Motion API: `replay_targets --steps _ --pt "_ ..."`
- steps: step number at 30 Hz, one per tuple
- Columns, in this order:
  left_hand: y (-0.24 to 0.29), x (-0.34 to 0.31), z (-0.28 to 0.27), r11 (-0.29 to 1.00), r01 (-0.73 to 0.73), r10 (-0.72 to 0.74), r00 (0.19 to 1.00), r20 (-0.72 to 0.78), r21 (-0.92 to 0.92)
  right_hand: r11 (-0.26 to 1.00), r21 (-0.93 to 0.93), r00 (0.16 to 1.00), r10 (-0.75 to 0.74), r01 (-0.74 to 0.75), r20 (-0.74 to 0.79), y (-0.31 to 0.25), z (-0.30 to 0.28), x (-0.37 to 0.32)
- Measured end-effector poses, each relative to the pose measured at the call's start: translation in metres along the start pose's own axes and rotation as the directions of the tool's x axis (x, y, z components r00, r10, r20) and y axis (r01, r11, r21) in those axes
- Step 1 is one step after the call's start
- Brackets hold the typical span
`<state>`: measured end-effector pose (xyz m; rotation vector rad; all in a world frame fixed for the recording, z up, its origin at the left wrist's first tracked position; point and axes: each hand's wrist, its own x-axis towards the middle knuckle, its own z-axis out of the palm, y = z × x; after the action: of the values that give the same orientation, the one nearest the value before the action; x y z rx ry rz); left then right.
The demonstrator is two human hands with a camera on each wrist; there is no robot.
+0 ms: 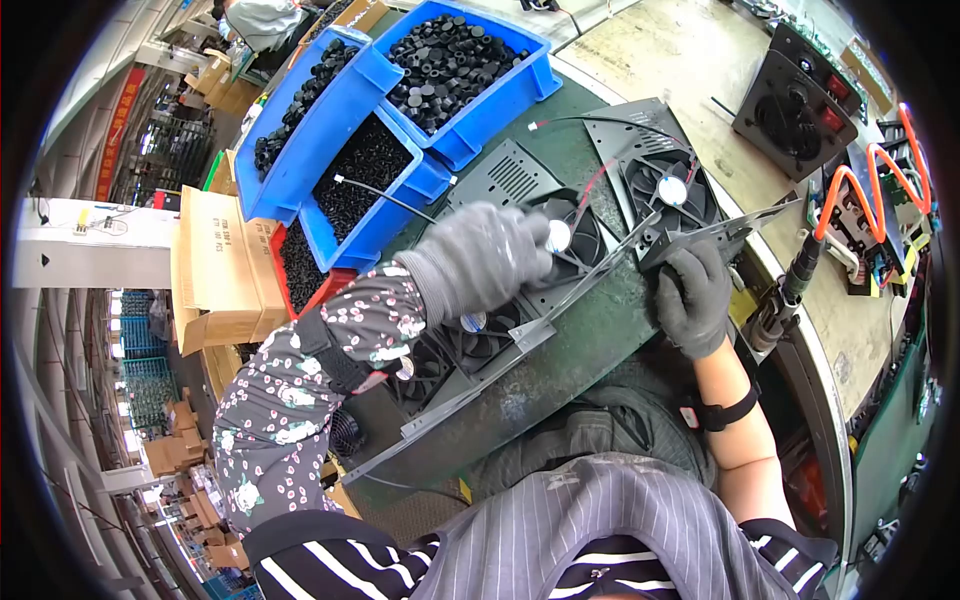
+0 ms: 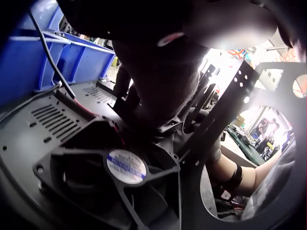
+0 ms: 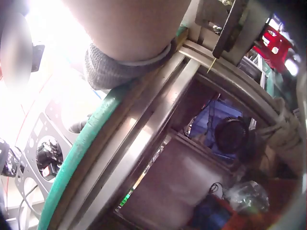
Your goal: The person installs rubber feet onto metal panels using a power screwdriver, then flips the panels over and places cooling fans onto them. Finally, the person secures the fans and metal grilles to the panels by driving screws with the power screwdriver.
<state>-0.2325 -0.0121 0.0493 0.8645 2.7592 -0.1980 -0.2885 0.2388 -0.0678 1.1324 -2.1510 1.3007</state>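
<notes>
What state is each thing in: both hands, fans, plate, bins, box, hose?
Left hand: over a fan; grip unclear.
Right hand: fingers curled at the plate's edge.
Plate: on edge, tilted.
Fans: mounted, labels up.
Upper blue bin: holding black caps.
Lower blue bin: holding small black parts.
Red bin: holding black parts.
Box: flaps open.
Hose: coiled.

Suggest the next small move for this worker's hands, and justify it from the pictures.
Probably ease the metal panel squarely against the rightmost fan with the right hand. That hand already grips the panel, which stands up at an angle beside the fan; the left hand is at the neighbouring fan. Whether its fingertips hold anything is hidden.
</notes>
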Motion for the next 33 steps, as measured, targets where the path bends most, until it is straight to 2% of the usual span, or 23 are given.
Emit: replay_targets --steps 1,2,3,4,5,6,7,9,10,11,13,15,16,17,19,20,21,23,26,31,33 --pt "0.007 -0.001 -0.001 0.999 0.02 -0.015 0.995 0.095 -0.049 1.0 0.018 1.0 0.024 -0.024 0.006 -0.001 -0.001 0.0" --pt "0.011 -0.002 0.002 0.988 0.044 -0.032 0.996 0.084 -0.149 1.0 0.015 1.0 0.025 -0.025 0.008 -0.004 -0.004 0.004" --pt "0.014 -0.004 0.006 0.987 0.041 -0.028 0.996 0.083 -0.154 0.992 0.063 0.994 0.112 -0.112 0.013 -0.011 -0.008 0.01" --pt "0.016 -0.007 0.009 0.943 0.048 -0.062 0.997 -0.034 -0.329 0.974 0.11 0.98 0.197 -0.198 0.023 -0.017 -0.012 0.014" --pt "0.017 -0.009 0.011 0.87 0.032 -0.117 0.983 -0.143 -0.493 0.974 0.106 0.98 0.198 -0.2 0.027 -0.02 -0.015 0.018" --pt "0.015 -0.011 0.009 0.818 0.107 -0.175 0.982 -0.067 -0.565 0.953 0.118 0.96 0.27 -0.278 0.075 -0.023 -0.017 0.023" --pt "0.013 -0.011 0.007 0.817 0.103 -0.174 0.982 -0.073 -0.567 0.927 0.125 0.933 0.338 -0.352 0.12 -0.024 -0.019 0.026" --pt "0.009 -0.008 0.003 0.902 0.255 -0.358 0.894 -0.272 -0.348 0.934 0.092 0.933 0.329 -0.344 0.145 -0.024 -0.02 0.025" --pt "0.008 -0.007 0.013 0.867 0.32 -0.448 0.836 -0.316 -0.381 0.941 0.111 0.944 0.306 -0.319 0.119 -0.026 -0.022 0.023" --pt "0.007 -0.009 0.02 0.873 0.299 -0.434 0.837 -0.333 -0.386 0.949 0.124 0.955 0.28 -0.29 0.094 -0.027 -0.026 0.02" --pt "0.007 -0.011 0.027 0.838 0.37 -0.438 0.895 -0.09 -0.401 0.977 0.124 0.98 0.184 -0.174 -0.07 -0.022 -0.036 0.005" --pt "0.009 -0.009 0.017 0.816 0.347 -0.428 0.901 -0.078 -0.462 0.945 0.109 0.912 0.325 -0.307 -0.251 -0.016 -0.044 -0.001" --pt "0.009 -0.007 0.012 0.801 0.391 -0.44 0.898 -0.002 -0.454 0.788 0.415 0.768 0.582 -0.454 -0.265 -0.02 -0.041 0.001" --pt "0.008 -0.007 0.009 0.786 0.435 -0.449 0.89 0.078 -0.44 0.759 0.471 0.758 0.603 -0.449 -0.249 -0.024 -0.035 0.009" --pt "0.008 -0.006 0.011 0.817 0.404 -0.427 0.903 0.039 -0.411 0.86 0.088 0.841 0.51 -0.503 -0.178 -0.028 -0.034 0.026" --pt "0.009 -0.007 0.01 0.811 0.412 -0.432 0.9 0.047 -0.415 0.914 -0.103 0.905 0.364 -0.392 -0.218 -0.005 -0.023 0.017" --pt "0.009 -0.007 0.009 0.803 0.423 -0.442 0.895 0.057 -0.42 0.68 0.345 0.716 0.697 -0.647 -0.03 -0.008 -0.025 0.029" --pt "0.007 -0.01 0.009 0.791 0.419 -0.441 0.895 0.059 -0.446 0.628 0.522 0.756 0.653 -0.577 0.049 0.013 -0.02 0.036" --pt "0.007 -0.014 0.016 0.784 0.406 -0.438 0.898 0.045 -0.47 0.61 0.531 0.773 0.618 -0.588 0.145 0.029 -0.012 0.058" --pt "0.013 -0.012 0.019 0.757 0.445 -0.494 0.869 0.027 -0.478 0.549 0.661 0.814 0.555 -0.512 0.17 0.044 0.001 0.062" --pt "0.015 -0.015 0.02 0.721 0.478 -0.521 0.851 0.063 -0.501 0.429 0.74 0.782 0.587 -0.518 0.207 0.039 -0.003 0.063"
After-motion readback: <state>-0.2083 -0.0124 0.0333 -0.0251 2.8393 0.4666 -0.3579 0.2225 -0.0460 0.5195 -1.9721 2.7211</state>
